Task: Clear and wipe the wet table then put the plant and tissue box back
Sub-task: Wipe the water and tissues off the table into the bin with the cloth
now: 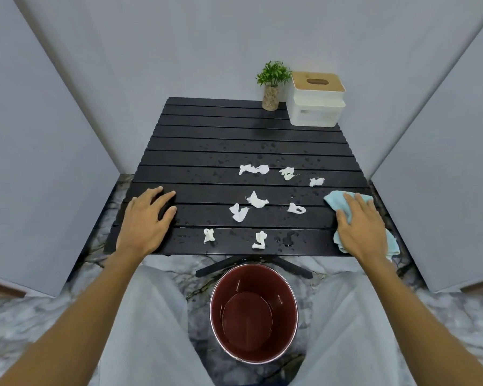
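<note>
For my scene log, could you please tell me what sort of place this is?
Probably a staged indoor booth: plain grey panels close in a small black slatted table, which stands on a marble-look floor beside a red bucket.

I see both my bare forearms reaching forward, well apart. My left hand [147,218] lies palm down, fingers spread and slightly curled, flat on the tabletop [234,129] near its left edge. My right hand [359,222] presses palm down, fingers extended, onto the cloth [335,200].
</note>
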Available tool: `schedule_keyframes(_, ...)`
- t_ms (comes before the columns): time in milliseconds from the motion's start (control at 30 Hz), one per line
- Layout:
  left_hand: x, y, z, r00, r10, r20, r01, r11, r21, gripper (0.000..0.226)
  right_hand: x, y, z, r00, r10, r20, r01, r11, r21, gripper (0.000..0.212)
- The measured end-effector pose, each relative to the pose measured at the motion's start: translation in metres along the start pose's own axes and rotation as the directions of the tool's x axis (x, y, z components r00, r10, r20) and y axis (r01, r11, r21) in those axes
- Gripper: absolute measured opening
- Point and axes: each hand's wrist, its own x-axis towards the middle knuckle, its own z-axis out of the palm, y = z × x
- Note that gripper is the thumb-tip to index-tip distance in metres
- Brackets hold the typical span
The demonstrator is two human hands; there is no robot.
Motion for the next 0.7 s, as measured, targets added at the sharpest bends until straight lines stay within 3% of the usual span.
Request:
schedule_keyframes(267,0.000,-0.001,0.003,1.000,-0.002,-0.003,0.002,1.000,-0.003,0.046,-0.004,-0.015,0.006,1.000,-0.003,0.001,0.003,0.999,0.045,0.044)
schedule_keyframes(600,0.000,-0.002,0.004,1.000,-0.002,0.002,0.002,1.000,0.002,0.051,-0.026,-0.088,0.032,0.987,-0.153,0.041,0.150,0.986,0.070,0.051)
schedule_keyframes(700,0.000,-0.002,0.003,1.000,-0.005,0.006,0.005,1.000,0.000,0.052,-0.038,-0.113,0.041,0.978,-0.202,0.046,0.196,0.975,0.101,0.044)
